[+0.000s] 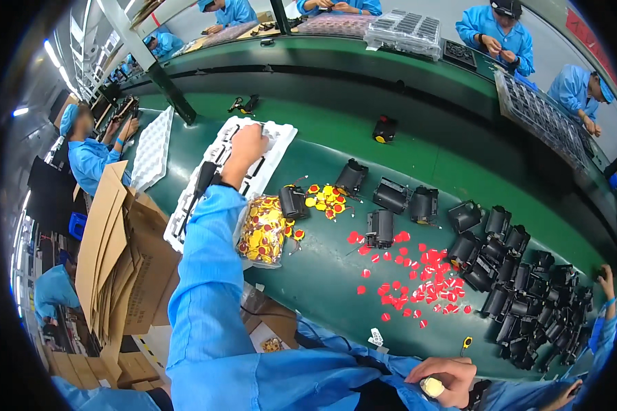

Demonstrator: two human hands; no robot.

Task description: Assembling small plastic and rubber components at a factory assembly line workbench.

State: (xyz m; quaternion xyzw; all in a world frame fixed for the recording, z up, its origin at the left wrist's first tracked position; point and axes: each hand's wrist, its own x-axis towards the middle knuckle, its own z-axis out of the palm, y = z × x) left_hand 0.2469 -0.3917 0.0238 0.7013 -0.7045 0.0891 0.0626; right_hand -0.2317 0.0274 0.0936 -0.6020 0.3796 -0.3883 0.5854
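Note:
My left hand reaches over a white moulded tray with slots and thin black parts in it. Its fingers are curled downward, and whatever they pinch is hidden. A black tool-like shape lies along the tray beside my wrist. Close to my body, my right hand is closed round a small pale yellow round piece. Right of my left forearm sits a clear bag full of yellow-and-red round parts, with a loose heap of yellow-and-red discs next to it.
Red round stickers are scattered mid-bench. Black housings stand behind them, with many more piled at right. Folded cardboard rises at left. A co-worker sits at far left; others work along the raised line opposite.

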